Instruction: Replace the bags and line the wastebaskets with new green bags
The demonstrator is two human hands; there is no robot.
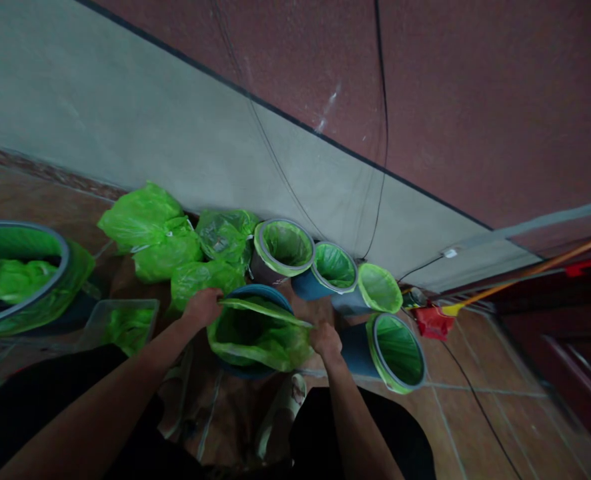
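Note:
A blue bin (258,292) stands on the floor right in front of me, with a green plastic bag liner (260,337) partly pulled over its mouth. My left hand (202,306) is closed on the liner's edge at the bin's left rim. On the right side, my right hand (325,340) grips the opposite edge of the same liner. The bag is stretched between both hands across the bin's opening. My feet in pale sandals (281,410) show below the bin.
Several more bins lined with green bags (334,268) stand along the wall and at right (398,350). Tied green bags (150,230) pile at the back left. A large lined bin (23,277) and a clear tub (120,323) are left. A red dustpan (433,321) lies right.

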